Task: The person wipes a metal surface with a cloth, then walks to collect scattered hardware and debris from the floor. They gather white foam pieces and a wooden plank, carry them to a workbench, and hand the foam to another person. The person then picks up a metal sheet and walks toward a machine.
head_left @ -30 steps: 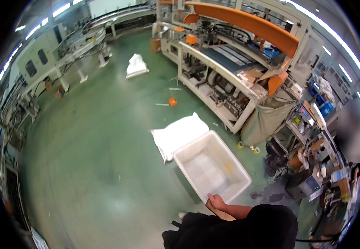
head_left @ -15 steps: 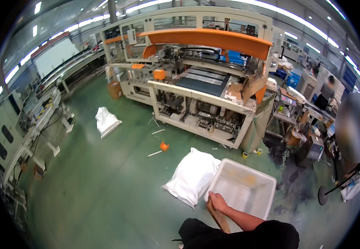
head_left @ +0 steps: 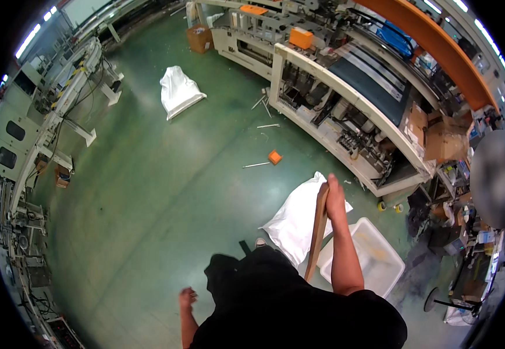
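Observation:
My right hand (head_left: 335, 198) is closed around the upper end of a long wooden board (head_left: 317, 227), which slants down toward my body. Below the board lies a full white sack (head_left: 297, 216) on the floor, partly covered by the board and my hand. Right beside the sack stands a white plastic tub (head_left: 393, 276), partly behind my forearm; it looks bare inside apart from a yellowish stain. Away to the left side of my body, my left hand (head_left: 188, 296) hangs low over the floor, fingers loosely curled and apart, holding nothing.
A second white sack (head_left: 180, 93) lies farther off on the green floor (head_left: 142, 192). An orange piece (head_left: 274, 157) and thin white rods are scattered nearby. A large machine (head_left: 351, 122) stands at the right, another machine line (head_left: 60, 110) at the left. A black stand (head_left: 433, 300) is beyond the tub.
My right hand has lifted the board from the tub's edge up over the white sack. My left hand has come into sight. The view has tilted downward and turned left.

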Available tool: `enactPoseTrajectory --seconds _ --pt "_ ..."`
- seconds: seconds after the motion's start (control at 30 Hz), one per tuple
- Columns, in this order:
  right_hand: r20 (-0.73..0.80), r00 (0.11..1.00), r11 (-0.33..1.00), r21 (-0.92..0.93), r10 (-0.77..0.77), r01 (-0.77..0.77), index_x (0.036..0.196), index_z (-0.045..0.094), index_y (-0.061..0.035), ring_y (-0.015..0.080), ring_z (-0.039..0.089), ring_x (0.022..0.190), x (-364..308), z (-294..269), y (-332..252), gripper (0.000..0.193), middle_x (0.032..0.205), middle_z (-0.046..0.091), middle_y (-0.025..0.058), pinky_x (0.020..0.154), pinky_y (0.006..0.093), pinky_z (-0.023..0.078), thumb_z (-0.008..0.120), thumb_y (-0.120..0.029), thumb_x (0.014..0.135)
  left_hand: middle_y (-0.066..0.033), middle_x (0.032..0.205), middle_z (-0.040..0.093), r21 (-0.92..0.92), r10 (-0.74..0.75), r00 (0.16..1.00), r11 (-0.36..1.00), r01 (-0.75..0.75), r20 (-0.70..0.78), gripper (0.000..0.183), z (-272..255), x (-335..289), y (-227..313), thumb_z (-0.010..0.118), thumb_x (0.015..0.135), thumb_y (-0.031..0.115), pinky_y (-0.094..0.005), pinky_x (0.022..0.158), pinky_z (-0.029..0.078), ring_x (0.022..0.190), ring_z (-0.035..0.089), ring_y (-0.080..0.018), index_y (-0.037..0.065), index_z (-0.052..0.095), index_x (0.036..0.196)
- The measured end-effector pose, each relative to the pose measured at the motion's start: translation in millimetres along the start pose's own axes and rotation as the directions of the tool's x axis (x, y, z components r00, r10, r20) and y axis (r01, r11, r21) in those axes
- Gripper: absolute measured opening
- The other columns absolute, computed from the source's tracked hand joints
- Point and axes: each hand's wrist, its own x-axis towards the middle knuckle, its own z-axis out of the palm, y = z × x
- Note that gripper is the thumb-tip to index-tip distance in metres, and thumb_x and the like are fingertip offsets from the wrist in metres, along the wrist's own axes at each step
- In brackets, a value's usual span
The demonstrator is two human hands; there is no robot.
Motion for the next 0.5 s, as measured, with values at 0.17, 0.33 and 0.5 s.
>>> enactPoseTrajectory --seconds 0.17,0.33,0.5 --pt "0.121 0.989 0.941 0.337 -0.083 0.037 0.054 0.047 -0.0074 0.0175 0.043 0.034 97 47 -92 0.065 0.043 0.044 0.0062 0.035 0.0287 0.035 0.034 -0.058 0.092 -0.0104 0.068 0.06 0.29 -0.341 0.921 0.915 0.279 0.189 0.023 2 24 -26 0.052 0.092 0.023 -0.0324 0.044 0.046 0.053 0.059 -0.0214 0.001 0.058 0.097" --pt "0.117 0.985 0.856 0.514 -0.126 0.048 0.058 0.042 -0.0065 0.0189 0.041 0.037 155 79 -209 0.063 0.047 0.038 0.0064 0.036 0.0302 0.036 0.034 -0.059 0.092 -0.0122 0.063 0.059 0.501 -0.046 0.941 0.854 -0.138 0.337 0.025 18 180 123 0.052 0.092 0.023 -0.0322 0.042 0.045 0.048 0.056 -0.023 -0.001 0.058 0.097" --pt "0.14 0.88 0.656 0.72 -0.455 0.225 0.057 0.04 -0.0053 0.0185 0.037 0.04 221 124 -293 0.06 0.05 0.038 0.0084 0.04 0.0292 0.036 0.03 -0.052 0.094 -0.0084 0.079 0.062 0.011 0.071 0.986 0.997 -0.074 0.152 0.02 44 411 334 0.059 0.088 0.027 -0.0293 0.049 0.046 0.06 0.058 -0.0181 0.008 0.058 0.096"
